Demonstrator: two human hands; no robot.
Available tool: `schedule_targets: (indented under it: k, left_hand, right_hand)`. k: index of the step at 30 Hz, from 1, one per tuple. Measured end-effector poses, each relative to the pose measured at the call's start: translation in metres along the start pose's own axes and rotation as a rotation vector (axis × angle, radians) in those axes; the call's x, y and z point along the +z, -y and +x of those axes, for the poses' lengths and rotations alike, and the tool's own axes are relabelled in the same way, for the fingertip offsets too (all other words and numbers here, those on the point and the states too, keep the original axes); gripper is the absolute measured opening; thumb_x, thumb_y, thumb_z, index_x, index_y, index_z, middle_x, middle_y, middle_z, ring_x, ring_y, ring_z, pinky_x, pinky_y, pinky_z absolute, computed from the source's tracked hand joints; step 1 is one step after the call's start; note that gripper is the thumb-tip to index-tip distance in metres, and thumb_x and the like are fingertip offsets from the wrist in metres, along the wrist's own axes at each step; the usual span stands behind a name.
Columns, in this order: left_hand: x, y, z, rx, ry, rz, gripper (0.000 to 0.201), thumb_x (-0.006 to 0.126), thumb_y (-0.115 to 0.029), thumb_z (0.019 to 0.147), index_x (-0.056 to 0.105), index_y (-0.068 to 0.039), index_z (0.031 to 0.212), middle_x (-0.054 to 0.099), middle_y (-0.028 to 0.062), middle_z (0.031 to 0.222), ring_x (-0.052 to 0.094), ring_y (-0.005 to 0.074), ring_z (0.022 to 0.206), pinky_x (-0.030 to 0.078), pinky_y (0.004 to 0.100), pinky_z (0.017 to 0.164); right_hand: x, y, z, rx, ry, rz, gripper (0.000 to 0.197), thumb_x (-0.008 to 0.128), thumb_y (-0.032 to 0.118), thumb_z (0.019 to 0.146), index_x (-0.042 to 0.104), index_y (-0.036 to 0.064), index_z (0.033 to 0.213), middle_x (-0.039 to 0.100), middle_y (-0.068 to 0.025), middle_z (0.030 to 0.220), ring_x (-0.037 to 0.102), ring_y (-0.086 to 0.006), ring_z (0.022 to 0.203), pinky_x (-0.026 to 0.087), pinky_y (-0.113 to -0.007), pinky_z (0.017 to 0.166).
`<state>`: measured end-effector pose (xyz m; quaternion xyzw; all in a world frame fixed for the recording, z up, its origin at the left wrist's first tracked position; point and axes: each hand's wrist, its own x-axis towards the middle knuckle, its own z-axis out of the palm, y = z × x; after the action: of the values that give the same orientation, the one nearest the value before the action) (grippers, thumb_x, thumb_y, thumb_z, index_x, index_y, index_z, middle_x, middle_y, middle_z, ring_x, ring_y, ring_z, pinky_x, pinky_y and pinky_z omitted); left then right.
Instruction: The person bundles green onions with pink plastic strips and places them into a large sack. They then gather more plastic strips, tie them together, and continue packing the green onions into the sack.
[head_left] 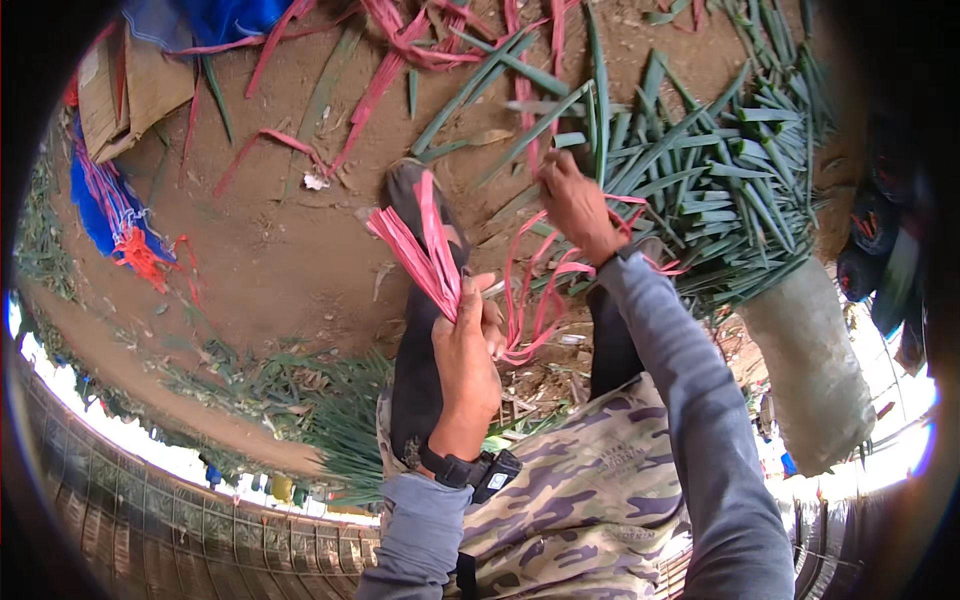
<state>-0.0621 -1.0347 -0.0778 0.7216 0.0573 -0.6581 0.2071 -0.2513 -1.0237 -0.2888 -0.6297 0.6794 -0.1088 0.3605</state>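
My left hand (468, 335) is closed round a bundle of pink plastic strips (412, 252), whose flat ends fan out above the thumb. My right hand (577, 205) is farther forward and to the right, its fingers pinched together; what they hold, if anything, is hidden. Loose pink strands (545, 300) hang in loops between the two hands and pass by the right wrist. Beside the right hand lies a large heap of cut green leek-like leaves (730, 190). A dark shoe (415, 190) shows just beyond the bundle.
More pink strips (390, 60) lie scattered on the dirt ground at the top. At the left are a piece of cardboard (140, 85) and a blue sheet (95, 215) with red strings. A pale sack (815, 370) stands at the right. Further green leaves (340, 425) lie left of my legs.
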Motion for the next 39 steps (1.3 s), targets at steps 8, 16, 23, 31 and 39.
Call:
schedule_targets:
  k: [8,16,23,31,39]
  left_hand:
    - [0.007,0.017,0.006,-0.022,0.182,-0.079,0.042,0.058,-0.033,0.106,0.061,0.003,0.128,0.071,0.0127,0.11,0.069,0.0207,0.098,0.056,0.0349,0.083]
    - [0.014,0.012,0.003,0.005,0.22,-0.277,0.042,0.053,-0.031,0.108,0.058,0.004,0.131,0.065,0.007,0.097,0.065,0.0191,0.087,0.055,0.0393,0.084]
    - [0.009,0.001,0.005,0.103,0.243,-0.318,0.041,0.053,-0.037,0.108,0.057,-0.003,0.131,0.052,-0.0029,0.082,0.049,0.0086,0.068,0.05,0.0347,0.076]
    - [-0.013,-0.024,-0.003,0.199,0.177,-0.541,0.034,0.055,-0.035,0.107,0.059,-0.006,0.124,0.053,-0.003,0.082,0.046,0.0074,0.063,0.047,0.0297,0.071]
    - [-0.058,-0.059,-0.034,0.428,-0.316,-0.453,0.023,0.066,-0.028,0.101,0.066,-0.005,0.106,0.039,-0.0055,0.068,0.034,0.0043,0.049,0.029,0.0241,0.044]
  right_hand:
    - [-0.135,0.112,-0.07,-0.107,0.239,0.274,0.034,0.07,0.014,0.088,0.063,0.0128,0.122,0.066,-0.0131,0.086,0.068,-0.0352,0.071,0.054,-0.044,0.058]
    - [-0.178,0.127,-0.115,-0.24,0.537,-0.053,0.05,0.062,0.009,0.088,0.057,0.0118,0.137,0.061,-0.0109,0.082,0.067,-0.0289,0.062,0.052,-0.041,0.052]
    - [-0.219,0.083,-0.173,-0.088,0.541,-0.179,0.046,0.06,0.004,0.085,0.062,0.0124,0.131,0.063,-0.0113,0.084,0.067,-0.0308,0.061,0.052,-0.042,0.053]
    - [-0.258,0.032,-0.194,0.002,0.498,-0.279,0.036,0.061,0.007,0.089,0.065,0.0132,0.125,0.068,-0.0136,0.089,0.069,-0.0346,0.066,0.052,-0.045,0.055]
    - [-0.26,-0.009,-0.159,0.271,0.717,-0.3,0.037,0.051,0.038,0.102,0.065,0.013,0.125,0.072,-0.0169,0.101,0.07,-0.0388,0.087,0.054,-0.053,0.071]
